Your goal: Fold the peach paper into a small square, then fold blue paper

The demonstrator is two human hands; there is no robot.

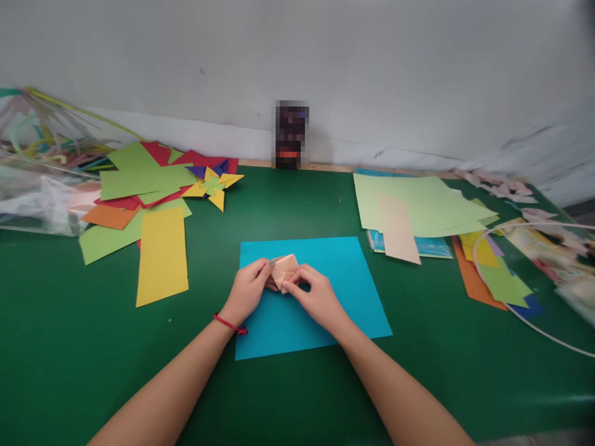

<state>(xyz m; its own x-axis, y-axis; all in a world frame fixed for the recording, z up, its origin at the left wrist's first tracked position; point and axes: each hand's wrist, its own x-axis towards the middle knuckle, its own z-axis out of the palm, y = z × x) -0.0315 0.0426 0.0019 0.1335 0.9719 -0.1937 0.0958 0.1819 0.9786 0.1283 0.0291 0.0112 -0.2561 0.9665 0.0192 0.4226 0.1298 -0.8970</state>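
Observation:
A small peach piece of folded paper (285, 269) is held up over a blue sheet of paper (344, 297) on the green table. My left hand (251, 286) pinches its left side between thumb and fingers, with a red cord around the wrist. On the other side, my right hand (318, 294) grips the lower right edge with thumb and forefinger. Several creases and a pointed lower corner show on the folded paper. The fingers hide part of its underside.
Coloured sheets (144, 176) and a yellow paper strip (162, 257) lie at left, beside a yellow and purple folded star (214, 186). Light green sheets (418, 204) bear a peach strip (398, 229) at right. A white cable (525, 319) curves near paper scraps. A blurred dark object (292, 133) stands against the wall.

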